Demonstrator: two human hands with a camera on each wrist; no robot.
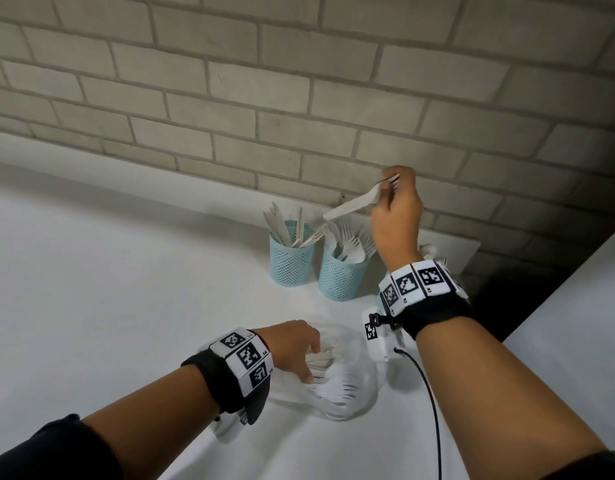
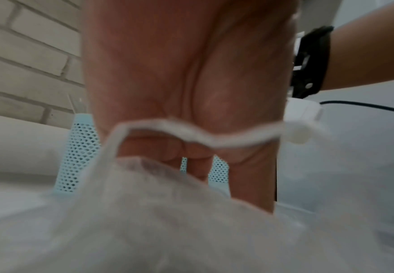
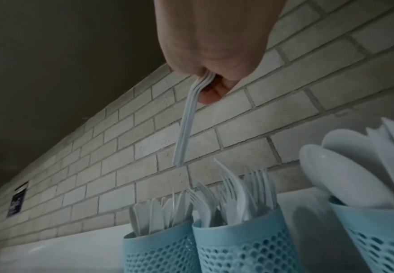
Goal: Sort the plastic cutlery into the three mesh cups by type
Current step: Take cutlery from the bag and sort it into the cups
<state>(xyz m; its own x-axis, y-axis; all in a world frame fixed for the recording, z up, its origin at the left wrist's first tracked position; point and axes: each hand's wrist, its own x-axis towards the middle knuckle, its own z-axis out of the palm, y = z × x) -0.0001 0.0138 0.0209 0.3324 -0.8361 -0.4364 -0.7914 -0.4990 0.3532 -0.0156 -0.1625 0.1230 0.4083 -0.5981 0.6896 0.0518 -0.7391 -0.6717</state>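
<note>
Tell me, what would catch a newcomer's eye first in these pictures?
Probably the right hand, raised near the brick wall and pinching a few stacked white forks above three blue mesh cups already bristling with plastic cutlery. Nearer the camera, the left hand reaches into a clear plastic bag of more cutlery on the white counter.

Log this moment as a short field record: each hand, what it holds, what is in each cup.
right hand: raised above the cups, pinching a small stack of forks by the tine end
left hand: in the clear bag, on the remaining cutlery
left cup: knives
middle cup: forks
right cup: spoons
surface: white counter against a brick wall
</note>
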